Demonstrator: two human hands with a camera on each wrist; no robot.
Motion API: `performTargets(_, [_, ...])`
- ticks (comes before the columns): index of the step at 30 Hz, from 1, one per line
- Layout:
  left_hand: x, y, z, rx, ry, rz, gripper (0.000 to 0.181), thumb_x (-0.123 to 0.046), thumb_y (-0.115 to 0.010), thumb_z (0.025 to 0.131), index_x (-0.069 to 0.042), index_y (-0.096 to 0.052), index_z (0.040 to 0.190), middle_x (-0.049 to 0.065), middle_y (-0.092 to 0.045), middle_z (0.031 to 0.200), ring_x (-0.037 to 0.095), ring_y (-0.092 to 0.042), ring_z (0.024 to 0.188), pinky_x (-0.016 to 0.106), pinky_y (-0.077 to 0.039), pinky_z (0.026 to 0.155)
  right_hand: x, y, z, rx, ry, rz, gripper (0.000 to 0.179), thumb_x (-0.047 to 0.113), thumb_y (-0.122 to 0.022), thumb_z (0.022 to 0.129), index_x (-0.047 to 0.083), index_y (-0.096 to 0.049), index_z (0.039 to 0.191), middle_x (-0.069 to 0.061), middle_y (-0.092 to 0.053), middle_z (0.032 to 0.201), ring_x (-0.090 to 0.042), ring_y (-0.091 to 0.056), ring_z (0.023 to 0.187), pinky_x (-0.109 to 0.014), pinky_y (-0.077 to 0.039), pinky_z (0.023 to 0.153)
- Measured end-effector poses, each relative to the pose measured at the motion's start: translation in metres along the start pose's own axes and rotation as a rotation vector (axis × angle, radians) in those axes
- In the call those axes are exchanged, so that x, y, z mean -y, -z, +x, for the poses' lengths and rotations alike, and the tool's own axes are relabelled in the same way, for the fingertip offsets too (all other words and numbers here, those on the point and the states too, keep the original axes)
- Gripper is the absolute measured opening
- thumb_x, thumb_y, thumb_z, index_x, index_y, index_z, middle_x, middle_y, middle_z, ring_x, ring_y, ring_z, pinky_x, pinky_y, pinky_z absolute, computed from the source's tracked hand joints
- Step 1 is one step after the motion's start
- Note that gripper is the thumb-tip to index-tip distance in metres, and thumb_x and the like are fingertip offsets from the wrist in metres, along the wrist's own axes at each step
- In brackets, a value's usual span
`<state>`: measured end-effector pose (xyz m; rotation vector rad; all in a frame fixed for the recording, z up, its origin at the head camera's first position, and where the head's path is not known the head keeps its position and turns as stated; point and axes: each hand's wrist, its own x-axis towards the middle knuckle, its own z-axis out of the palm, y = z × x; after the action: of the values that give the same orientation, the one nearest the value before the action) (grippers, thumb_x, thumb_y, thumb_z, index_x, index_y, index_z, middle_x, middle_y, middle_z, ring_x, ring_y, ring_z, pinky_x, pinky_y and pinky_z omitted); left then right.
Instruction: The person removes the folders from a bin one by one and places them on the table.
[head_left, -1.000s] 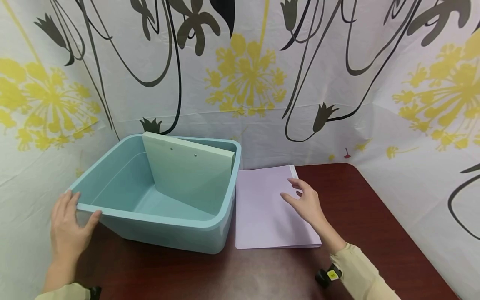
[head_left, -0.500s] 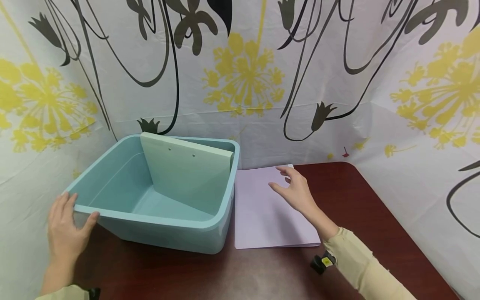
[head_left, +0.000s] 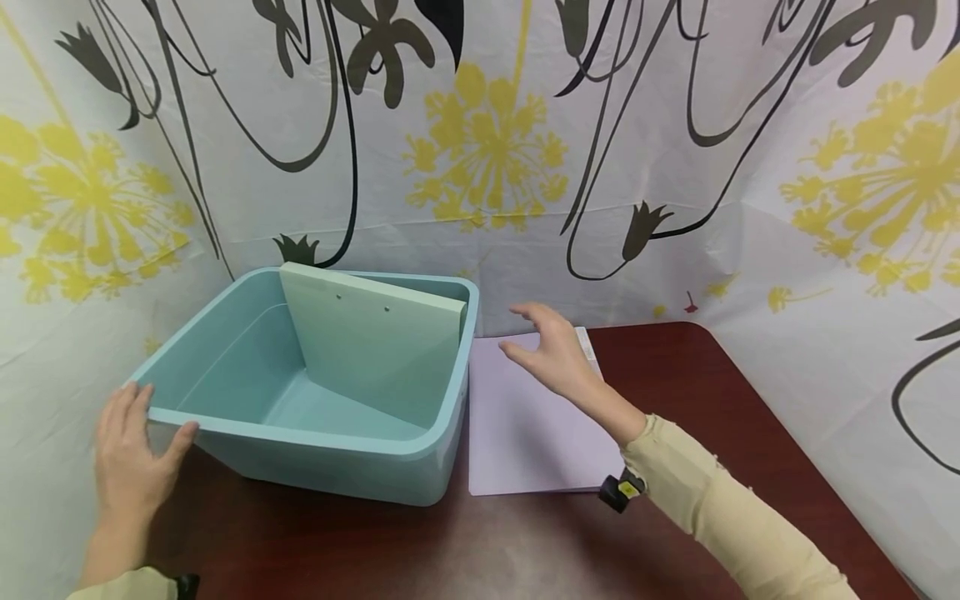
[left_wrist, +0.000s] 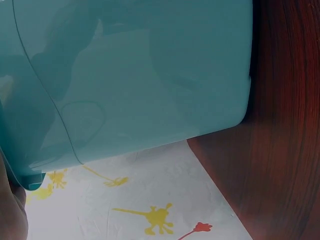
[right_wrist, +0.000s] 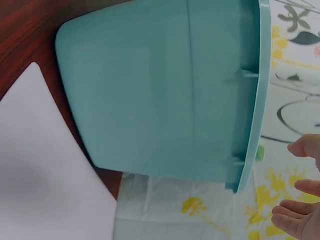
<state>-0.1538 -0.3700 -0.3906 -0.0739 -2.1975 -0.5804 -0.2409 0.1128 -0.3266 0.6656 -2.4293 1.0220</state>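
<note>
A light-blue plastic bin (head_left: 337,467) stands on the table at left centre. My left hand (head_left: 133,458) grips its front left corner, fingers over the rim and thumb along the front side. Inside the bin, a pale green folder (head_left: 375,350) with two small rivets along its top edge leans upright toward the back right. Flat on the table right of the bin is a lilac folder (head_left: 517,442) with a white strip at its far right corner. Above it my right hand (head_left: 551,350) hovers with nothing in it, thumb and fingers spread toward the bin's right rim.
The dark red-brown table (head_left: 697,433) extends to the right of the lilac folder. A white patterned cloth (head_left: 510,275) with yellow and grey flowers hangs close behind the table and along its sides.
My right hand has moved left and away from me over the lilac folder, nearer to the bin. My left hand, the bin and both folders have stayed in place.
</note>
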Motion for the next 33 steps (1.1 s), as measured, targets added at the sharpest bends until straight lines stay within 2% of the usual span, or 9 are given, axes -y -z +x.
performTargets(7, [-0.001, -0.001, 0.000, 0.003, 0.008, 0.002, 0.096, -0.071, -0.045, 0.077, 0.012, -0.042, 0.126, 0.034, -0.036, 0.132, 0.043, -0.025, 0.129, 0.045, -0.012, 0.109, 0.015, -0.005, 0.024, 0.054, 0.081, 0.002, 0.042, 0.015, -0.067, 0.079, -0.001, -0.057, 0.116, -0.015, -0.057, 0.117, -0.029, -0.050, 0.113, -0.043, -0.041, 0.093])
performTargets(15, [-0.002, -0.001, 0.000, 0.006, 0.005, 0.000, 0.095, -0.070, -0.045, 0.077, 0.012, -0.042, 0.125, 0.035, -0.036, 0.131, 0.043, -0.025, 0.129, 0.045, -0.013, 0.109, 0.022, -0.010, 0.047, 0.140, 0.090, 0.001, 0.042, 0.018, -0.066, 0.081, 0.000, -0.056, 0.118, -0.014, -0.055, 0.121, -0.027, -0.049, 0.114, -0.042, -0.041, 0.092])
performTargets(20, [-0.001, 0.000, -0.001, 0.010, 0.015, 0.007, 0.094, -0.069, -0.046, 0.078, 0.012, -0.043, 0.125, 0.034, -0.036, 0.132, 0.042, -0.025, 0.130, 0.045, -0.013, 0.109, 0.023, -0.018, 0.058, 0.158, 0.126, 0.025, 0.041, 0.020, -0.066, 0.082, 0.001, -0.056, 0.117, -0.013, -0.054, 0.121, -0.027, -0.048, 0.116, -0.041, -0.040, 0.093])
performTargets(28, [-0.004, -0.001, 0.002, -0.016, -0.006, -0.007, 0.097, -0.071, -0.045, 0.076, 0.014, -0.044, 0.123, 0.036, -0.037, 0.129, 0.045, -0.027, 0.128, 0.047, -0.014, 0.109, 0.025, -0.031, 0.073, 0.194, 0.080, 0.087, 0.040, 0.021, -0.065, 0.083, 0.004, -0.057, 0.119, -0.011, -0.055, 0.121, -0.026, -0.050, 0.112, -0.037, -0.043, 0.090])
performTargets(33, [-0.004, 0.000, 0.001, -0.012, 0.002, -0.003, 0.097, -0.071, -0.045, 0.076, 0.014, -0.044, 0.123, 0.036, -0.037, 0.129, 0.045, -0.027, 0.128, 0.047, -0.014, 0.109, 0.024, -0.043, 0.081, 0.233, 0.086, 0.075, 0.041, 0.022, -0.064, 0.084, 0.004, -0.056, 0.120, -0.011, -0.055, 0.123, -0.024, -0.047, 0.116, -0.037, -0.040, 0.094])
